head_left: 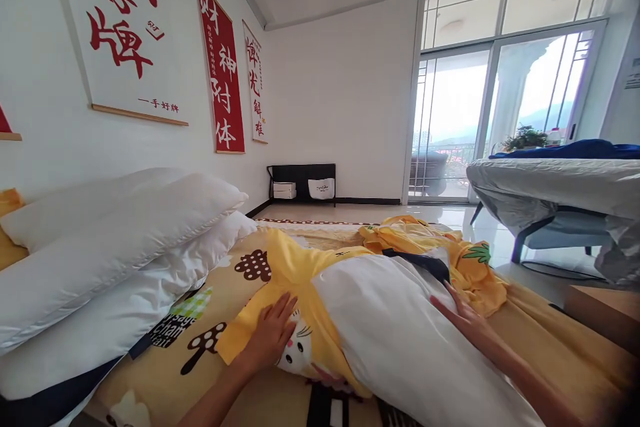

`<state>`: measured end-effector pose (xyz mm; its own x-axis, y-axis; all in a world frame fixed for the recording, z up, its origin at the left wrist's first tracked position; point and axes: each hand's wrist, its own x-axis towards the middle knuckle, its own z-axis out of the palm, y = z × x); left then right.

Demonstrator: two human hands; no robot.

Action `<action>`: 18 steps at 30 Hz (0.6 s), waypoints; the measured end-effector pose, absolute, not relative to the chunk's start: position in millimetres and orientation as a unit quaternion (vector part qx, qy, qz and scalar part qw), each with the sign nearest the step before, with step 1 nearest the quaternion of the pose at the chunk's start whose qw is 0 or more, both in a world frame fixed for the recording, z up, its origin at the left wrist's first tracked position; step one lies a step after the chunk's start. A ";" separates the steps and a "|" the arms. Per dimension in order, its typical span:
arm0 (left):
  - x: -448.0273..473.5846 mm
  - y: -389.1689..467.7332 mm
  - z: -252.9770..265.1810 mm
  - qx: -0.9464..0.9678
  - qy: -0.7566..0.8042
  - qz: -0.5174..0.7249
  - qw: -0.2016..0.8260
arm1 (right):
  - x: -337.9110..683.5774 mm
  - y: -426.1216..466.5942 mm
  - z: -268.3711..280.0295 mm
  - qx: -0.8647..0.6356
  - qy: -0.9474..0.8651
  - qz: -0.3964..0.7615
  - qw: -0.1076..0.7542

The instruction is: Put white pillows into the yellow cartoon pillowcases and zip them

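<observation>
The left hand [271,333] is lying flat, fingers extended, on yellow printed cloth [299,263]. The right hand [464,315], fingers outstretched, is touching the adjoining white pillow [395,333].

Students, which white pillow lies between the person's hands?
The single pillow against the yellow animal-face cloth; the other white pillows are stacked at left.

Left hand [271,332], bare, as I see it remotely; right hand [463,315], bare; left forearm [217,392], slim, uncovered; right forearm [523,373], likewise.
</observation>
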<state>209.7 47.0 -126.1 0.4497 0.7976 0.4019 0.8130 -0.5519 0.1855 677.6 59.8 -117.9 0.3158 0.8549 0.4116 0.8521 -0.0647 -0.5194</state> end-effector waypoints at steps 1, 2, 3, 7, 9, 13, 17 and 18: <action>201.3 44.6 -136.8 -0.840 -0.491 -0.229 0.022 | 675.4 63.2 -121.1 -0.741 -0.586 0.013 0.328; 196.7 41.3 -141.7 -0.830 -0.504 -0.238 0.036 | 670.4 65.0 -120.3 -0.751 -0.588 0.008 0.302; 196.0 36.8 -141.5 -0.825 -0.504 -0.249 0.057 | 662.0 64.4 -115.8 -0.755 -0.591 -0.016 0.283; 227.2 12.7 -113.2 -0.882 -0.363 -0.261 0.151 | 591.1 32.7 -83.1 -0.644 -0.695 -0.171 0.270; 252.5 5.7 -100.5 -0.922 -0.260 -0.234 0.166 | 546.6 6.4 -78.0 -0.502 -0.813 -0.195 0.222; 288.0 15.4 -99.1 -0.931 -0.231 -0.214 0.183 | 503.8 -28.0 -113.2 -0.377 -0.836 -0.341 0.207; 295.6 33.6 -109.4 -0.924 -0.263 -0.208 0.180 | 530.5 -22.3 -153.9 -0.428 -0.761 -0.431 0.226; 297.1 35.4 -110.5 -0.925 -0.262 -0.205 0.181 | 538.1 -17.0 -155.5 -0.425 -0.765 -0.430 0.222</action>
<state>297.1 35.4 -110.5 0.7785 0.4115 0.4740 0.5599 -0.7966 -0.2281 538.1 -17.0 -155.5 -0.5403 0.4589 0.7053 0.8411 0.2682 0.4698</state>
